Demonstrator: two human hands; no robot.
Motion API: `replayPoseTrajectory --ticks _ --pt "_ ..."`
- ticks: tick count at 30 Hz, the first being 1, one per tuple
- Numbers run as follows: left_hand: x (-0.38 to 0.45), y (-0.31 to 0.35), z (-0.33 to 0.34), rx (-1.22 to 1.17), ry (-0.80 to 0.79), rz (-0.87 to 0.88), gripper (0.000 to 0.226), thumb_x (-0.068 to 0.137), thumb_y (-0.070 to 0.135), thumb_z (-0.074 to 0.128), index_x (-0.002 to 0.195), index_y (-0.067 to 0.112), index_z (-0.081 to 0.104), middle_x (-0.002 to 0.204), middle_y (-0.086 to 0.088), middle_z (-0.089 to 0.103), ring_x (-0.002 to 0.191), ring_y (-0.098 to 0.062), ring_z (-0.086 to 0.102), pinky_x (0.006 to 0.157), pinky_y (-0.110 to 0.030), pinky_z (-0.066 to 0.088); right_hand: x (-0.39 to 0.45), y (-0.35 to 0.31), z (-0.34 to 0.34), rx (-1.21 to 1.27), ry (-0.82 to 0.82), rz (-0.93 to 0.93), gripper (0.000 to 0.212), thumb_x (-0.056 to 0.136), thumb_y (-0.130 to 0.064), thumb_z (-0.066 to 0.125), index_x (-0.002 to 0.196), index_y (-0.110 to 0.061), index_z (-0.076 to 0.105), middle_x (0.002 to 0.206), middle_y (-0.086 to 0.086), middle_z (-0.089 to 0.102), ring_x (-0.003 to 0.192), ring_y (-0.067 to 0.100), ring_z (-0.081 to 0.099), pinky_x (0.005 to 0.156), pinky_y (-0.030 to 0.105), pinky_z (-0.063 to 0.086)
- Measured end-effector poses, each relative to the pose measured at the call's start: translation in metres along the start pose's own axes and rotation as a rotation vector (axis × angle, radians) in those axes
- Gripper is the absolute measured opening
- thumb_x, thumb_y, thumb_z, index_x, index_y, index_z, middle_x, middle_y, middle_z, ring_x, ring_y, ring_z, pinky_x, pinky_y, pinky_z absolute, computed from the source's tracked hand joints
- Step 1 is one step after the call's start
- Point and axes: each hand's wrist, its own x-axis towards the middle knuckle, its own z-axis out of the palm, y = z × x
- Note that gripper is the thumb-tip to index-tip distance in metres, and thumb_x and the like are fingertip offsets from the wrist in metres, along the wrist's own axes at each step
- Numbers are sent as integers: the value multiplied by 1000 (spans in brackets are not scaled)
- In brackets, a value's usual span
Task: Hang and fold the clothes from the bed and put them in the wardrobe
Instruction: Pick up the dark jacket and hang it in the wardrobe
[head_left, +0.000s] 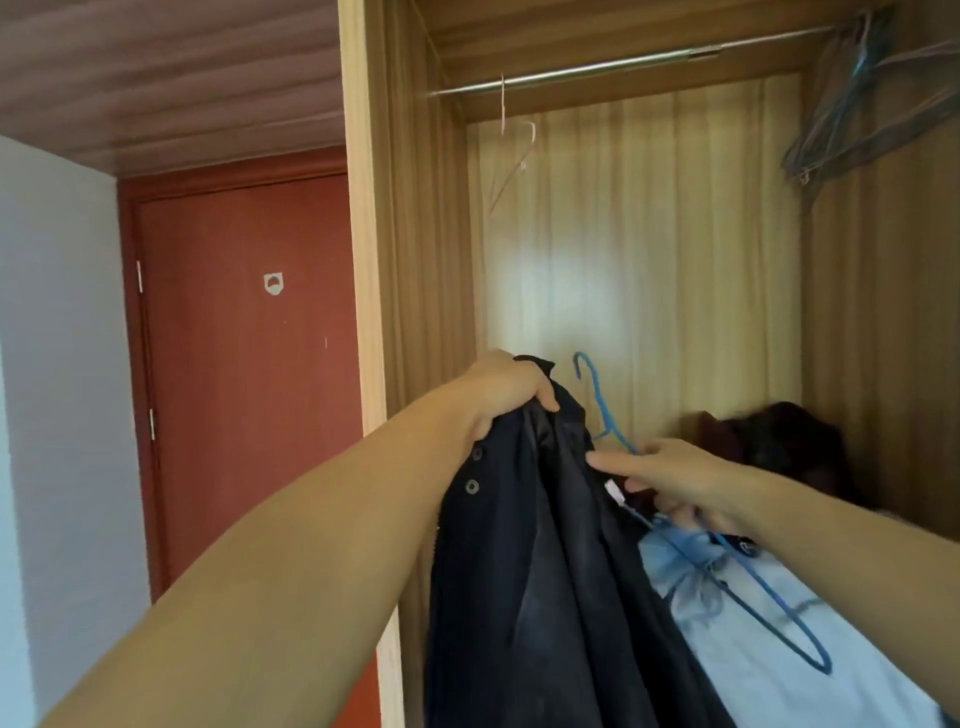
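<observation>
A dark navy jacket (540, 561) hangs in front of the open wardrobe (649, 234). My left hand (506, 389) grips it by the collar at the top. My right hand (670, 480) holds a blue wire hanger (597, 395), with the forefinger stretched out against the jacket's edge. The hanger's hook stands up beside the collar and its far arm runs down to the right over a light blue garment (753, 649). The metal rail (623, 65) crosses the top of the wardrobe, well above both hands.
A thin pale hanger (511, 150) hangs at the rail's left end and several blue-grey hangers (857, 109) bunch at its right end. Dark clothes (779, 441) lie heaped inside at the right. A red door (244, 364) stands left of the wardrobe's side panel (363, 260).
</observation>
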Motion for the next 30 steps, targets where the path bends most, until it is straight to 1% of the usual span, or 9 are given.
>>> replayPoseTrajectory --ticks 3,5,7,10,15,17,22,27,30 --pt "-2 -27 11 21 -35 -66 25 73 4 72 94 2 59 107 -18 64 96 -34 63 79 -38 55 5 18 35 201 218 -103 42 81 -43 74 86 -6 56 72 6 50 37 12 26 38 20 21" --pt "-5 -49 17 17 -52 -98 24 73 6 73 87 7 54 107 -17 63 98 -34 62 83 -41 55 5 21 45 301 229 -83 37 83 -40 73 91 -7 59 70 7 51 40 13 33 39 20 31" --pt "-6 -65 18 19 -77 -122 31 69 7 75 93 6 56 108 -17 63 98 -34 62 86 -44 55 2 21 50 287 213 -103 34 85 -42 70 91 -10 60 59 3 43 44 13 32 41 22 28" --pt "-6 -80 15 24 -110 -121 51 58 9 77 106 0 62 109 -19 65 97 -37 64 86 -50 56 -5 21 50 211 338 -180 33 88 -45 62 81 -15 52 49 -2 26 42 14 24 40 22 19" --pt "-4 -96 9 23 -54 -144 63 54 9 75 115 -1 63 111 -18 65 99 -38 63 87 -48 55 -23 34 34 376 165 -62 59 92 -63 40 53 -19 36 43 -4 21 36 12 15 37 17 13" --pt "-3 -100 9 30 -12 -135 57 60 7 74 115 0 63 110 -18 66 99 -36 63 86 -44 55 -24 45 27 378 174 -42 58 97 -55 30 52 -18 30 43 -3 20 34 12 14 36 16 13" --pt "-3 -105 0 31 121 -105 33 75 1 69 107 6 69 100 -11 69 92 -26 65 72 -28 52 -27 82 19 377 33 -41 63 100 -37 32 40 -19 32 41 -3 15 31 9 12 36 10 12" --pt "-6 -104 -14 24 210 -113 17 83 3 66 99 8 68 99 -14 70 94 -31 68 86 -39 56 -31 104 13 255 -2 -83 65 102 -35 34 39 -21 30 46 -5 14 35 8 11 40 10 11" --pt "-6 -103 -21 13 227 -95 6 88 6 66 94 7 68 97 -13 70 88 -27 69 80 -37 57 -29 106 8 162 -29 -69 65 102 -34 36 39 -22 29 46 -4 15 36 8 11 42 13 9"
